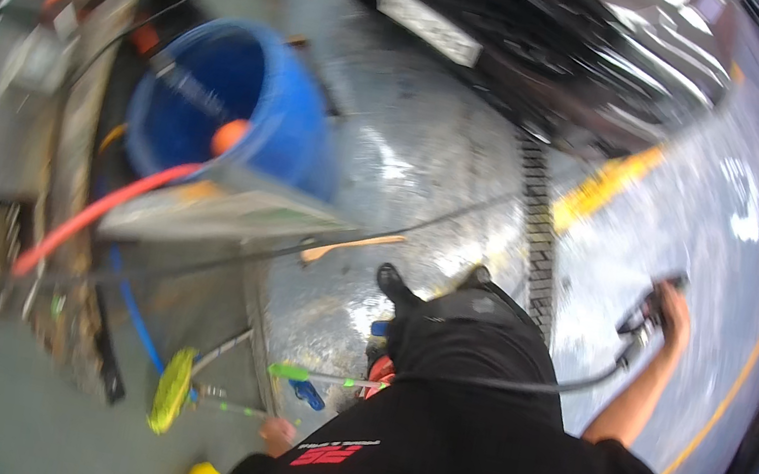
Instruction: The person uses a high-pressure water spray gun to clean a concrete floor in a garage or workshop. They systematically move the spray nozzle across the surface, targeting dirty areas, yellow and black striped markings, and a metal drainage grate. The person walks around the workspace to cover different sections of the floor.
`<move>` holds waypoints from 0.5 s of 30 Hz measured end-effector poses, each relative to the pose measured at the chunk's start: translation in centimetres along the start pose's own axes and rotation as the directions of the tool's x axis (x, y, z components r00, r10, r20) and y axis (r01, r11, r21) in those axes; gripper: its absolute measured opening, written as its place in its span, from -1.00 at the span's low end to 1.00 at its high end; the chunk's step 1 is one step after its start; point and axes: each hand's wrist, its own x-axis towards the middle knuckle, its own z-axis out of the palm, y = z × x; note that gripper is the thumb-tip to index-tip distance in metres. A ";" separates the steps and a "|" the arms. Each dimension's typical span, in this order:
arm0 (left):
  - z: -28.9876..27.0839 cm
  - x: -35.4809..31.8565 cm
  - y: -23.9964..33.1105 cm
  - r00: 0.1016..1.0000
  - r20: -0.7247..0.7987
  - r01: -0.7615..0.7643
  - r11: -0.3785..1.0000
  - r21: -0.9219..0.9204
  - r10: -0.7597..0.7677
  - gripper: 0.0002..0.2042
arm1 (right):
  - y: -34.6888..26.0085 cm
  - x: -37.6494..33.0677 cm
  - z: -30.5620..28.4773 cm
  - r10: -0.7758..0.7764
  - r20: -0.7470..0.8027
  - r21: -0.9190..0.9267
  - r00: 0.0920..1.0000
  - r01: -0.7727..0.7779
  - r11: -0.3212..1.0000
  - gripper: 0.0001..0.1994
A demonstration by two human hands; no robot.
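Right hand (675, 318) clamped round a hose gun (635, 321); left hand (277, 434), I can't tell. Handling the gun seems the step; moving calls for slack hose (515, 387).

I count two hands, one left hand (277, 433) and one right hand (672, 314). One black hose tool (637, 316) is in the right hand. Farther ahead of that hand there is one dark car (537, 36) with one white plate (427, 25). One fat yellow stripe (601, 190) is ahead too, and one thin yellow line (721, 399) is to its right. Ahead of the left hand is one big blue barrel (310, 139). One fuzzy yellow-green brush (172, 390) is left of that hand. Two black shoes, a left shoe (396, 287) and a right shoe (476, 275), are between the hands.
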 end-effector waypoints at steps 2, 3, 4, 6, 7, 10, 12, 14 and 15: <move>-1.6 0.4 3.7 0.996 0.010 -0.079 0.969 -0.233 0.084 -0.81 | -8.3 0.3 -3.1 0.597 0.161 0.087 0.786 -0.613 0.785 -0.63; -2.4 1.3 6.0 0.994 0.032 -0.083 0.919 -0.386 0.103 -0.81 | -10.4 0.0 -4.4 0.667 0.180 0.278 0.723 -0.688 0.670 -0.68; -3.4 2.7 8.3 0.992 0.069 -0.046 0.824 -0.564 0.103 -0.81 | -12.5 -0.7 -5.8 0.732 0.195 0.460 0.653 -0.720 0.519 -0.72; -6.4 5.4 14.8 0.980 0.142 0.035 0.590 -0.806 0.136 -0.82 | -10.3 -2.0 -7.5 0.802 0.180 0.559 0.570 -0.730 0.394 -0.71; -7.9 6.2 17.5 0.972 0.165 0.056 0.515 -0.855 0.167 -0.82 | -8.8 -2.6 -8.0 0.824 0.161 0.566 0.543 -0.735 0.373 -0.70; -12.6 6.7 26.6 0.946 0.133 -0.030 0.487 -0.873 0.296 -0.82 | -3.5 -4.0 -9.0 0.827 0.151 0.702 0.541 -0.648 0.296 -0.72; -15.6 6.6 32.4 0.925 0.094 -0.109 0.495 -0.862 0.367 -0.82 | 0.1 -4.3 -8.7 0.831 0.154 0.758 0.535 -0.604 0.248 -0.75; -19.1 6.7 39.0 0.888 0.063 -0.205 0.516 -0.832 0.455 -0.83 | 2.9 -4.4 -9.7 0.850 0.146 0.815 0.507 -0.548 0.187 -0.77; -20.9 6.3 42.2 0.868 0.045 -0.256 0.522 -0.814 0.495 -0.83 | 4.4 -4.5 -9.9 0.861 0.141 0.842 0.488 -0.517 0.155 -0.77</move>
